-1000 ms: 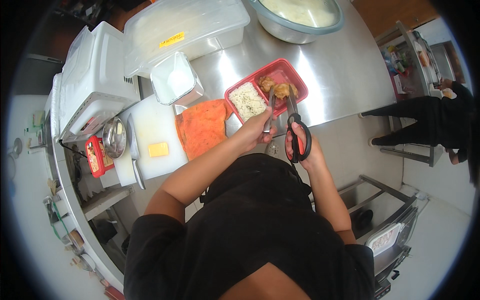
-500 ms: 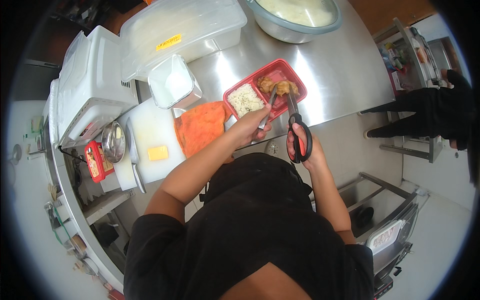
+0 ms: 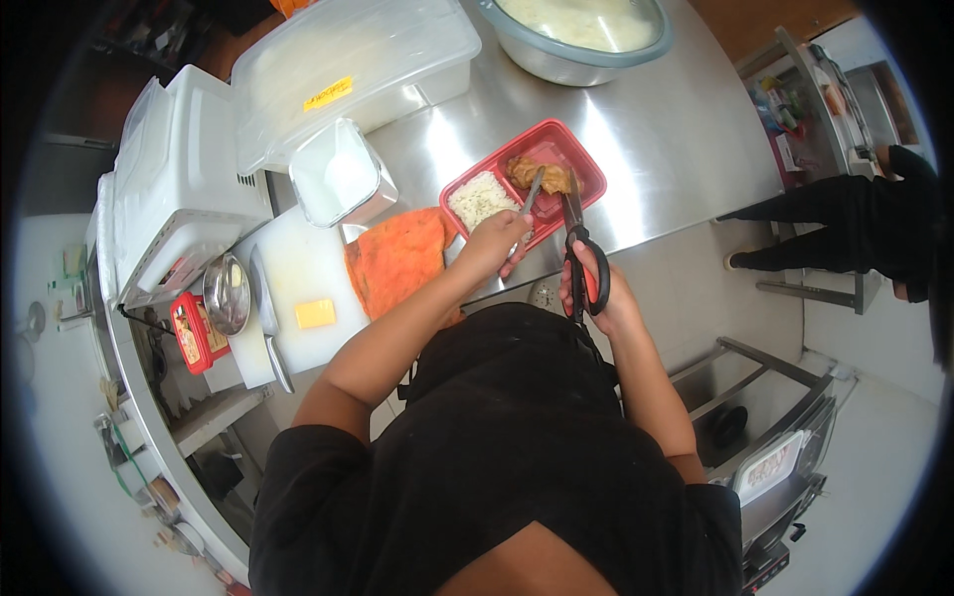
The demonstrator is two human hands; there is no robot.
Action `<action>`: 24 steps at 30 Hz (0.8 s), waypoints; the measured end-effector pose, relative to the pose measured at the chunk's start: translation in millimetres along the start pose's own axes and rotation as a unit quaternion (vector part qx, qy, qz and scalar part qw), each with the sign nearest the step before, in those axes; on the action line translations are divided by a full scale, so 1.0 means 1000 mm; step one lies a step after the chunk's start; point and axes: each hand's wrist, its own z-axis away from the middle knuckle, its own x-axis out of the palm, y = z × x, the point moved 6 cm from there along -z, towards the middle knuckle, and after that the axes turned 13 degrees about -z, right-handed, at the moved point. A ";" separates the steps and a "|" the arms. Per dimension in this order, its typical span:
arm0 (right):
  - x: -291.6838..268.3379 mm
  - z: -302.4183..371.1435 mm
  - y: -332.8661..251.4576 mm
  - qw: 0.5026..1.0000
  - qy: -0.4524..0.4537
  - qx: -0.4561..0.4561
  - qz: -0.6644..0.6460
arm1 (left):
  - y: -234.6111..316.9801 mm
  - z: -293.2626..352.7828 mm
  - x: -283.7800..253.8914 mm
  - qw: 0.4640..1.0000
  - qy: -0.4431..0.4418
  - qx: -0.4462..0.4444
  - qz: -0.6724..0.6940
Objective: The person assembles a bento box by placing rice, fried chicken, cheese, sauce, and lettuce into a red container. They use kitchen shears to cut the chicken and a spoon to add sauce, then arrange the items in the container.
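A red two-compartment food tray (image 3: 590, 199) sits near the front edge of the steel table. White rice (image 3: 481, 202) fills its left compartment, and browned pieces of cooked meat (image 3: 532, 175) lie in the right one. My left hand (image 3: 491, 245) is closed round a slim metal utensil (image 3: 532, 194), its tip at the meat; its exact kind is unclear. With black-and-red kitchen scissors (image 3: 586, 260) in its grip, my right hand (image 3: 603, 298) stays just off the table edge. The scissor blades reach into the tray at the right end of the meat.
An orange cloth (image 3: 397, 260) lies left of the tray, beside a white cutting board (image 3: 328, 263) bearing a knife (image 3: 266, 308) and yellow block (image 3: 315, 314). Farther back stand a clear lidded bin (image 3: 348, 70), a square container (image 3: 338, 179) and a large bowl (image 3: 586, 65). A person (image 3: 855, 209) stands at right.
The meat has shifted slightly left within its compartment. Both hands, with the utensil and scissors, have moved a little to the left, and the scissor blades look closer together.
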 end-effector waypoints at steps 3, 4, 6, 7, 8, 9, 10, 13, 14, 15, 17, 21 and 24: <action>-0.001 -0.002 0.000 1.000 0.003 0.005 -0.004 | 0.000 0.002 -0.007 1.000 -0.006 0.006 -0.017; -0.002 -0.003 -0.001 1.000 0.000 0.006 -0.005 | 0.001 0.002 -0.010 1.000 -0.013 0.007 -0.014; -0.003 -0.005 -0.002 1.000 -0.004 0.007 -0.001 | 0.001 0.001 -0.014 0.999 -0.026 0.003 -0.023; -0.004 -0.006 -0.003 1.000 -0.005 0.008 0.003 | 0.001 0.000 -0.015 0.999 -0.032 -0.003 -0.034; -0.005 -0.008 -0.003 1.000 -0.006 0.008 0.008 | 0.001 0.000 -0.016 0.998 -0.037 -0.008 -0.045; -0.005 -0.009 -0.004 1.000 -0.006 0.004 0.014 | 0.001 -0.001 -0.018 0.996 -0.028 -0.009 -0.082; -0.005 -0.010 -0.005 1.000 -0.006 -0.001 0.020 | 0.003 -0.002 -0.021 0.993 -0.018 -0.010 -0.120; -0.005 -0.012 -0.005 0.999 0.010 -0.012 0.033 | 0.006 -0.004 -0.028 0.979 0.011 -0.008 -0.204; -0.005 -0.011 -0.005 0.999 0.017 -0.014 0.039 | 0.008 -0.004 -0.030 0.974 0.022 -0.006 -0.226; -0.004 -0.011 -0.005 0.999 0.020 -0.014 0.041 | 0.009 -0.005 -0.031 0.969 0.027 -0.005 -0.247; -0.005 -0.010 -0.004 0.998 0.034 -0.009 0.057 | 0.012 -0.007 -0.034 0.957 0.037 -0.003 -0.287; -0.003 -0.008 -0.004 0.998 0.031 -0.020 0.058 | 0.020 -0.014 -0.042 0.935 0.031 -0.002 -0.354; -0.003 -0.008 -0.004 0.997 0.026 -0.022 0.063 | 0.026 -0.017 -0.047 0.920 0.013 -0.011 -0.391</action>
